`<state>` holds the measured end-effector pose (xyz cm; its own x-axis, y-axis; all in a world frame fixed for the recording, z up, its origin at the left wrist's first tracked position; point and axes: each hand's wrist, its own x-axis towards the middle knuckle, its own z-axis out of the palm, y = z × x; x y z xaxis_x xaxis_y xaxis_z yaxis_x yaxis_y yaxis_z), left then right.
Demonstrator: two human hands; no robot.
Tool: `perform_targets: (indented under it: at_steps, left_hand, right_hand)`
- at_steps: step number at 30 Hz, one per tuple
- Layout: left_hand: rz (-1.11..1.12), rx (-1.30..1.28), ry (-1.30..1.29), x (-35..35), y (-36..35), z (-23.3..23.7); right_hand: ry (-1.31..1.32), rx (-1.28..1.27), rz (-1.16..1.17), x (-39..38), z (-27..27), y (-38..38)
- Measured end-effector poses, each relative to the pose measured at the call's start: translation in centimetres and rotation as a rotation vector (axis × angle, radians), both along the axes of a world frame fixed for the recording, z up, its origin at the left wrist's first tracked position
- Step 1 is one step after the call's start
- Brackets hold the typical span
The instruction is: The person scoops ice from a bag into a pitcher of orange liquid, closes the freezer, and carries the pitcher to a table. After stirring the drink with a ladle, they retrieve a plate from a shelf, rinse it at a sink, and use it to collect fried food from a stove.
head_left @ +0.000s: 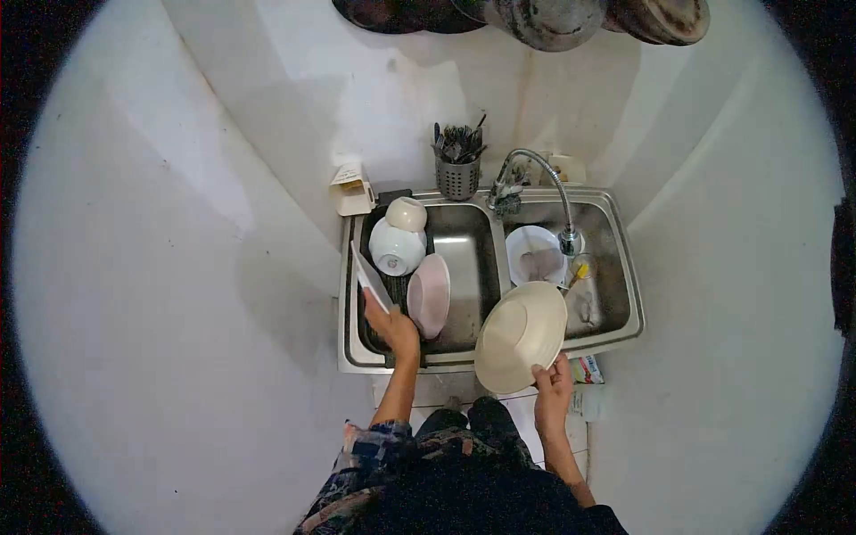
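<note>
My right hand (554, 389) pinches the rim of a cream plate (522, 332), tilted over the front of the right basin with its underside showing. Over at the left basin, my left hand (393, 332) grips the lower end of a white plate (368, 275) seen almost edge-on. Beside that hand a pink bowl (430, 298) leans on its side. Behind it, a white bowl (396, 247) lies upside down, with a small cream bowl (407, 215) on it. Part of my left fingers is hidden behind the plate.
The steel sink (499, 267) has two basins. A white bowl (535, 252) sits under the flexible faucet (555, 177) at right, near a yellow-tipped utensil (581, 271). A perforated cutlery holder (458, 176) stands behind. Dark pans (548, 20) hang overhead; walls flank both sides.
</note>
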<state>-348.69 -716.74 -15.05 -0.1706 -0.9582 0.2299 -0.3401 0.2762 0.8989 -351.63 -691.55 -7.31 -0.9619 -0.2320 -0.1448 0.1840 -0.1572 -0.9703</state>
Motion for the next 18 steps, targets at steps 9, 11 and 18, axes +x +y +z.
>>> perform_targets:
  at_steps: [9, 11, 18]
  left_hand:
    - [-0.067, -0.058, -0.212, -6.0, 1.8, -2.1]
    - [-0.078, -0.079, -0.201, -6.1, 1.5, -2.7]
    - [-0.12, -0.11, -0.019, -4.8, 6.7, 1.1]
  right_hand:
    - [0.138, 0.225, -0.186, 1.1, 0.2, 2.6]
    - [0.115, 0.24, -0.239, 1.9, 0.1, 3.9]
    - [-0.009, 0.203, -0.398, 5.6, 1.1, 13.5]
